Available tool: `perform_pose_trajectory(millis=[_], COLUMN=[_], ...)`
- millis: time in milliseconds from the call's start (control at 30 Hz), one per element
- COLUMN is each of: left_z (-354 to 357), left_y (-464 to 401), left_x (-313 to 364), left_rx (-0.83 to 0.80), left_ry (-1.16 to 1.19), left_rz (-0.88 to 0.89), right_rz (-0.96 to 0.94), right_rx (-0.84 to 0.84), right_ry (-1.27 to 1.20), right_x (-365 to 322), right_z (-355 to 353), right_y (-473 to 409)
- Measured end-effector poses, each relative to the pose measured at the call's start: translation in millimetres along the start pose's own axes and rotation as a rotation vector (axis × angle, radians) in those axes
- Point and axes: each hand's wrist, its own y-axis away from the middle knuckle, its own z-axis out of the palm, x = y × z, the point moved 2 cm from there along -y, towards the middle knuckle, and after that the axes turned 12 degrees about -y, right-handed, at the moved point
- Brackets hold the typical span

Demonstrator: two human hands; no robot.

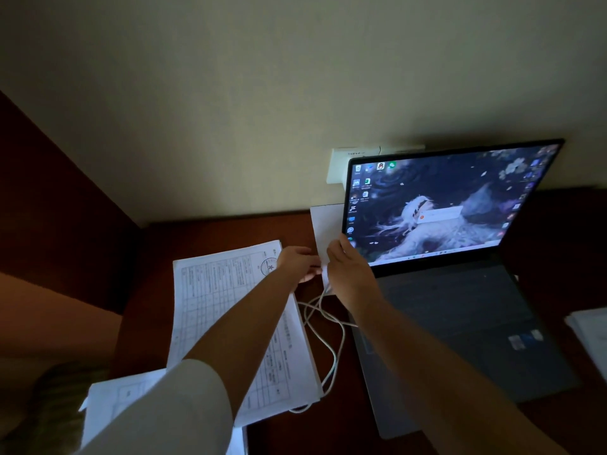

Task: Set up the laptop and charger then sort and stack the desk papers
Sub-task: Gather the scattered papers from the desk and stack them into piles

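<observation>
Laptop (443, 257) open and lit at 3 o'clock. Our left hand (297, 262) and right hand (349, 270) meet on the charger (325, 274); exact grip unclear. Its cable (328, 339) lies loose. Papers (236, 323) at 9 o'clock, unsorted.

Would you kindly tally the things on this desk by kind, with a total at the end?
Open dark grey laptop with lit screen: 1
Loose white charger cable: 1
White paper lots: 4 (printed form stack, sheet under the left sleeve, blank sheet by the wall, pile at the right edge)
Total: 6
</observation>
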Motion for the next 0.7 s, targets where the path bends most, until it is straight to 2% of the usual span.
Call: perform_pose_trajectory(millis=[100,167,333,467,600,700], left_z=[6.0,11.6,20.2,24.0,0.7,-23.6], left_y=[1.0,0.3,1.6,13.0,15.6,25.1], left_x=[6.3,9.8,17.7,12.7,7.8,10.6], left_rx=[-0.023,-0.012,0.144,0.253,0.435,0.596], left_ry=[-0.085,-0.156,-0.392,-0.494,-0.400,-0.332], left_rz=[-0.014,-0.011,0.125,0.138,0.068,0.107], right_rz=[-0.006,-0.017,0.020,0.017,0.011,0.037], right_rx=[0.196,0.127,0.261,0.353,0.313,0.327], right_ry=[-0.077,-0.118,-0.140,-0.180,-0.228,-0.218], right_x=[6.0,7.2,8.6,10.1,11.3,12.5], right_z=[-13.7,-8.5,-0.7,-12.4,-14.7,-16.2], right_y=[-3.6,-8.3,-11.6,-9.6,-8.9,-11.6])
